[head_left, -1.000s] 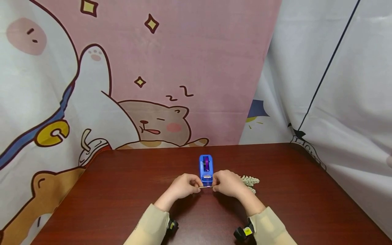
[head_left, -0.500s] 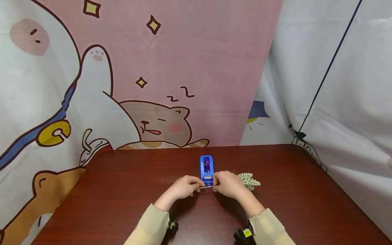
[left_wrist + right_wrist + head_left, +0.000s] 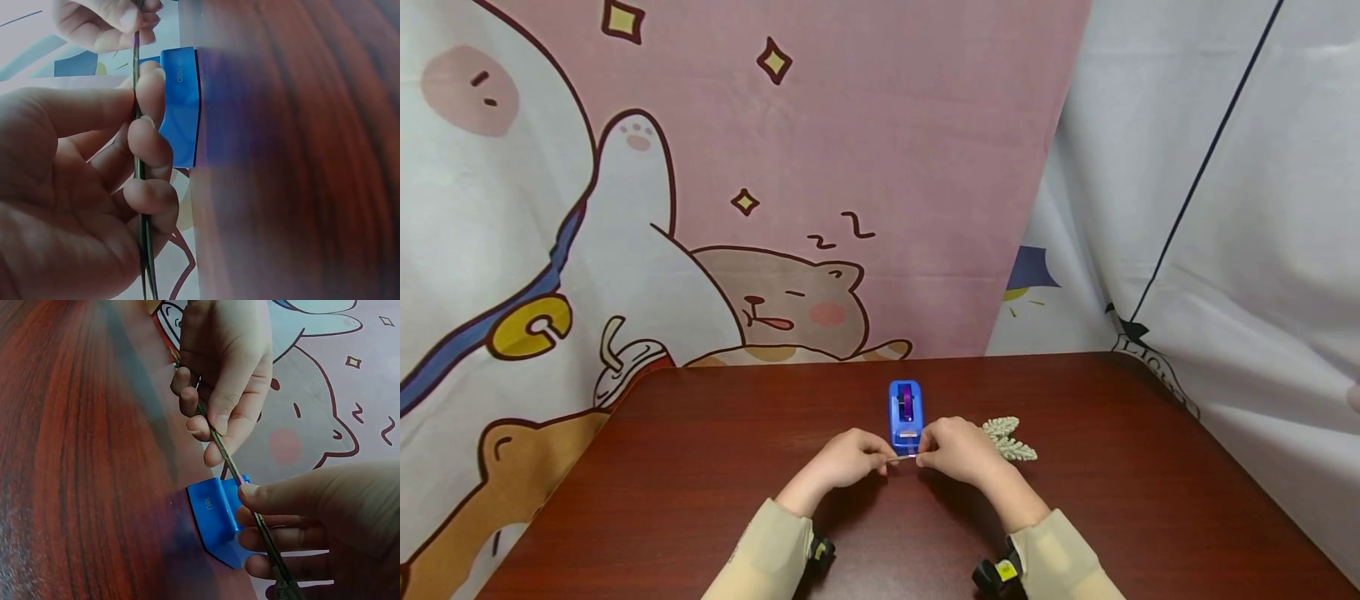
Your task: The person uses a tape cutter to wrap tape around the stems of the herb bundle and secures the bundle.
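Thin green plant stems run between both hands, just in front of a blue tape dispenser on the table. My left hand holds them with thumb and curled fingers. At the other end my right hand pinches them between thumb and fingers. Pale green leafy sprigs stick out beyond the right hand, partly hidden by it. A small purple patch shows on the stems by the right thumb. In the left wrist view, the loose stem ends spread slightly below the palm.
A purple tape roll sits in the dispenser. The dark red wooden table reaches back to a printed cartoon curtain. White cloth hangs along the right side.
The leafy sprigs have turned about the stems and now show as two separate tips. The right hand has shifted slightly left, narrowing the gap between the hands. The dispenser stays in place.
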The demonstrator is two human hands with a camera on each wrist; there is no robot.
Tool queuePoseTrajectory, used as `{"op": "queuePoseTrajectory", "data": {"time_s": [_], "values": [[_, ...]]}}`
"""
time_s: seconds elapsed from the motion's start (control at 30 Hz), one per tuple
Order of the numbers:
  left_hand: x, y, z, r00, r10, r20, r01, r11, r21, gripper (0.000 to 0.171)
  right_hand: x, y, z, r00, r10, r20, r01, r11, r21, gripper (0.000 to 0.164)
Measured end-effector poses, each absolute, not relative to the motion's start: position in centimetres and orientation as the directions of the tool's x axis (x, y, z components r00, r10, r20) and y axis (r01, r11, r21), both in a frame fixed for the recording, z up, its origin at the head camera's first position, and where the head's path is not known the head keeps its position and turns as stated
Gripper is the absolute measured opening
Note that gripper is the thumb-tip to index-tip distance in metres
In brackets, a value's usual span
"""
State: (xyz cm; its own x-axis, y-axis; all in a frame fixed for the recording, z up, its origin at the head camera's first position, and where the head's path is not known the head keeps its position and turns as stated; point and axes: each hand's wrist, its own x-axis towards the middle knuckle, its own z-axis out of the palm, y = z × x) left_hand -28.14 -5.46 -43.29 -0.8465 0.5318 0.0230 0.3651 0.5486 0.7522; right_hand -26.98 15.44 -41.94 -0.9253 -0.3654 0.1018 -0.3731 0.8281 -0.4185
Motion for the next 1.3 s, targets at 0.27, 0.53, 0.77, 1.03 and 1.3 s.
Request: {"op": "queuePoseTrajectory", "data": {"time_s": [0.27,0.53,0.77,1.03,1.3], "values": [[-28.2,-5.5,-43.2,-0.874,0.484,0.048,0.364,0.585,0.725,0.013,-26.9,15.2,-42.0,-0.913,-0.394,0.111,-0.404,0.826,-0.394,0.012],[-28.3,-5.5,-43.3,-0.887,0.454,0.091,0.377,0.595,0.709,0.012,-27.0,15.1,-42.3,-0.921,-0.361,0.147,-0.389,0.834,-0.39,0.015],[-28.3,-5.5,-43.3,-0.906,0.415,0.082,0.341,0.602,0.722,0.014,-27.3,15.0,-42.7,-0.924,-0.333,0.191,-0.382,0.835,-0.396,0.017],[-28.4,-5.5,-43.5,-0.909,0.406,0.09,0.337,0.592,0.732,0.015,-27.4,14.9,-42.8,-0.923,-0.32,0.212,-0.382,0.822,-0.422,0.018],[-28.5,-5.4,-43.6,-0.912,0.401,0.084,0.329,0.594,0.735,0.015,-27.5,14.9,-42.9,-0.928,-0.31,0.209,-0.371,0.825,-0.427,0.02]]}}
